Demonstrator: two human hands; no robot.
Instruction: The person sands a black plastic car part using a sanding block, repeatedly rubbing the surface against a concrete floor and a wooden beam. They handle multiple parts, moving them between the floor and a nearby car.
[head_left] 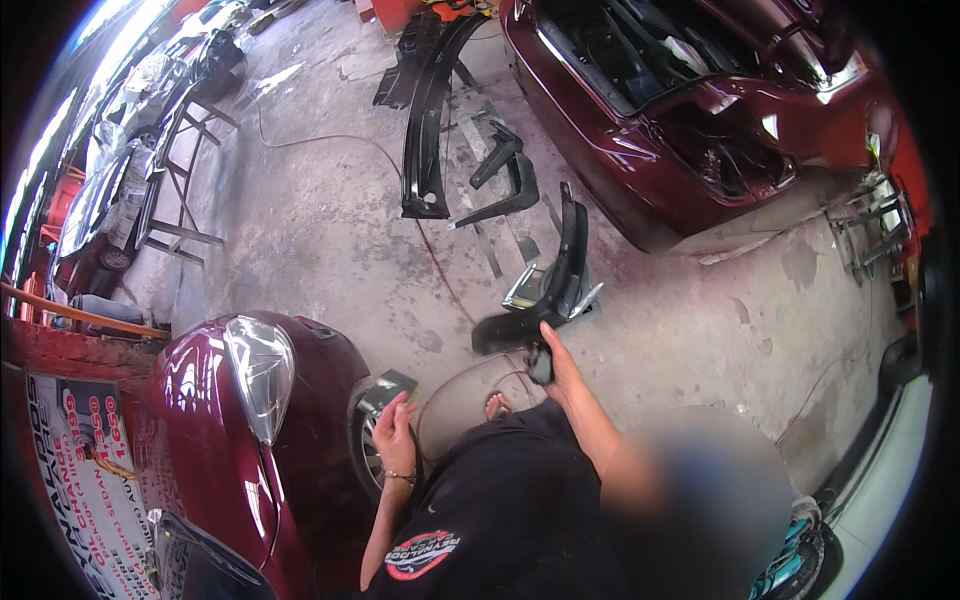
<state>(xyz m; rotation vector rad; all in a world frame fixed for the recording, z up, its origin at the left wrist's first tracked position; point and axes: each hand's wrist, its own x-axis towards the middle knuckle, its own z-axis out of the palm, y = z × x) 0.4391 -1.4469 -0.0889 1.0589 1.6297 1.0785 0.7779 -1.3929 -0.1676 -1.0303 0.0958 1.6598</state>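
Note:
My left hand (pixel 394 442) is closed at the fingertips on a small dark flat rectangular piece (pixel 388 388), beside the front wheel (pixel 367 440) of a maroon car (pixel 205 430). In my right hand (pixel 566 372) is a small black part (pixel 540 363); the fingers wrap round it and its exact kind is hard to make out. Just past my right thumb is a long curved black trim piece (pixel 568 255). Its near end (pixel 500 333) overlaps the thumb in view, and I cannot tell whether they touch. A clear and silver part (pixel 525 288) lies against that trim.
Black car panels (pixel 430 130) and angled brackets (pixel 510 180) lie on the concrete floor (pixel 320 200). A second maroon car (pixel 620 160) with an open compartment stands at the far right. A metal stand (pixel 182 190) is on the left, and a thin hose (pixel 435 260) crosses the floor.

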